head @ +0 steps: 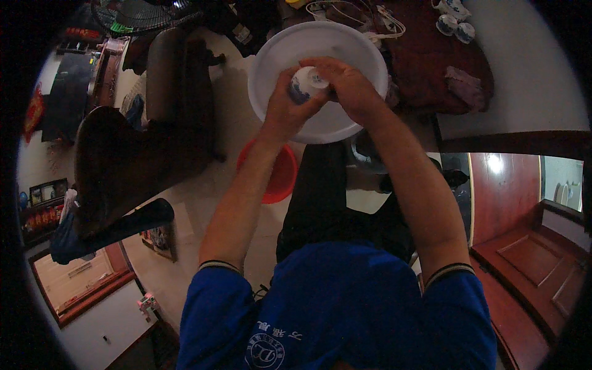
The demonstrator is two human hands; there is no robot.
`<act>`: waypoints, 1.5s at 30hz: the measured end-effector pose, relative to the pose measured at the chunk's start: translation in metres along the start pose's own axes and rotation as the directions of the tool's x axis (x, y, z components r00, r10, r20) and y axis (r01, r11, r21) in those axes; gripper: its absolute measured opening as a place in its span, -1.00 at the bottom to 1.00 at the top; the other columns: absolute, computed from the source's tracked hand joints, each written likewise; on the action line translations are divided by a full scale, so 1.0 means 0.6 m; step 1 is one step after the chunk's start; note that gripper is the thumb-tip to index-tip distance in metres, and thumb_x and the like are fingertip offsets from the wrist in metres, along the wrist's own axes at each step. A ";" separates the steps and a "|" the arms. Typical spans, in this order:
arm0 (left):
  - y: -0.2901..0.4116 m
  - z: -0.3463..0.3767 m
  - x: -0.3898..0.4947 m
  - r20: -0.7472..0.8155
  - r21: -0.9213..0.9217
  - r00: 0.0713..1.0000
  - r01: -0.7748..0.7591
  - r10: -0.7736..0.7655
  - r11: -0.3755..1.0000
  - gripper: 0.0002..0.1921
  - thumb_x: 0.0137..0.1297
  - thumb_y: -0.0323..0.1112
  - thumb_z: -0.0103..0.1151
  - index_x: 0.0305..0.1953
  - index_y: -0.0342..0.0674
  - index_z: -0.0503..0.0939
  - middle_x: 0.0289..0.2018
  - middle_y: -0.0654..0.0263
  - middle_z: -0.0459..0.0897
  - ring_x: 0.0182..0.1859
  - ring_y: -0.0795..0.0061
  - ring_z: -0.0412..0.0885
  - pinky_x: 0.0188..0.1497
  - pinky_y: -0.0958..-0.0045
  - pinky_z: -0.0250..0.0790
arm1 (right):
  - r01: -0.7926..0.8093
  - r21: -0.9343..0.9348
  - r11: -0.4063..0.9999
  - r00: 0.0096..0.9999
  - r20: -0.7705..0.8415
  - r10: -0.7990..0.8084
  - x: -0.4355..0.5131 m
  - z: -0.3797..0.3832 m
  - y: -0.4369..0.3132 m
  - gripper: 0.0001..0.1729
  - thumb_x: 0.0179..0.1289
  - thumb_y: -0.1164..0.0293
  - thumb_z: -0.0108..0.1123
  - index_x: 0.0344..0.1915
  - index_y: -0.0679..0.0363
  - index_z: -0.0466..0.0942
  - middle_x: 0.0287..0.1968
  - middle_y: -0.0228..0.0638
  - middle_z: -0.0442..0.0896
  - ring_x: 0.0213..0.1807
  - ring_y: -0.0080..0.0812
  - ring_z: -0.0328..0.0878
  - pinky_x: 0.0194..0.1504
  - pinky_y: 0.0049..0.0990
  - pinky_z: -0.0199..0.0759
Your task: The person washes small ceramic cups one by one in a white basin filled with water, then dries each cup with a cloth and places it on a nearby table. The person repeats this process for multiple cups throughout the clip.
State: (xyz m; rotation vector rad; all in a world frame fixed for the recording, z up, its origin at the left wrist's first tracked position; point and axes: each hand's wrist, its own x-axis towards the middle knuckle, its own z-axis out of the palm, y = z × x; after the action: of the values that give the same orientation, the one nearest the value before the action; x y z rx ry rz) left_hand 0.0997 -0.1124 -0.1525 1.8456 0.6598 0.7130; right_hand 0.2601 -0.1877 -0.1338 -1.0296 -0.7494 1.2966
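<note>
A small white porcelain cup with blue decoration (302,83) is held between my two hands over a wide white basin (319,37). Its foot ring faces up towards me, and its mouth is hidden. My left hand (287,107) wraps the cup's left side, thumb along the near edge. From the right, my right hand (355,90) curls over the cup, its fingers close to the foot ring. The fingertips of the right hand are partly hidden. What lies in the basin beneath my hands cannot be made out.
Several blue-and-white porcelain pieces (455,23) stand on a pale surface at the upper right. A crumpled cloth (465,85) lies on the dark red table (425,60). White cable (393,30) loops behind the basin. A red bucket (282,178) stands below my left forearm; dark wooden chairs (162,152) are left.
</note>
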 end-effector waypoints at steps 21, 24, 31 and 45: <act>-0.004 0.014 0.001 0.211 -0.747 0.865 0.444 -0.456 0.495 -0.30 0.50 0.44 -0.24 0.31 0.01 0.42 0.10 0.32 0.59 0.13 0.31 0.53 0.14 0.30 0.36 | 0.179 -0.379 0.908 0.976 -0.045 -0.211 0.029 0.010 0.014 -0.41 0.60 0.01 -0.07 0.30 0.22 0.52 0.12 -0.21 0.67 0.13 -0.35 0.59 0.17 -0.41 0.43; 0.018 0.031 0.003 0.163 -0.784 0.828 0.439 -0.537 0.439 -0.31 0.53 0.44 -0.34 0.29 0.02 0.41 0.07 0.30 0.60 0.03 0.34 0.54 0.03 0.32 0.33 | 0.147 -0.456 0.878 0.969 -0.111 -0.220 0.024 0.042 0.019 -0.41 0.56 0.00 -0.03 0.22 0.28 0.57 0.09 -0.10 0.71 0.07 -0.21 0.65 0.17 -0.27 0.47; -0.005 0.012 -0.007 0.271 -0.657 0.881 0.464 -0.388 0.594 -0.24 0.49 0.50 -0.36 0.35 0.04 0.38 0.14 0.31 0.61 0.14 0.37 0.55 -0.03 0.27 0.44 | -0.019 -0.428 0.904 0.999 0.017 0.029 0.027 0.005 -0.011 -0.43 0.56 0.01 0.01 0.25 0.23 0.54 0.09 -0.15 0.69 0.08 -0.28 0.65 0.14 -0.35 0.52; 0.016 0.034 0.016 0.131 -0.853 0.888 0.327 -0.441 0.407 -0.33 0.59 0.22 -0.18 0.43 -0.18 0.28 0.34 0.16 0.46 0.37 0.22 0.45 0.41 0.14 0.32 | 0.300 -0.925 0.234 0.737 0.069 -0.673 -0.004 0.040 0.040 -0.35 0.32 0.17 0.28 0.27 0.34 0.43 0.07 0.11 0.61 0.05 0.12 0.60 0.14 -0.04 0.46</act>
State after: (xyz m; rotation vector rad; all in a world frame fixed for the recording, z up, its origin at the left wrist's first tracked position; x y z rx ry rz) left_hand 0.1221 -0.1213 -0.1484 0.6550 0.6044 0.6532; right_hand 0.2282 -0.1861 -0.1464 -1.6278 -1.4264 -0.0378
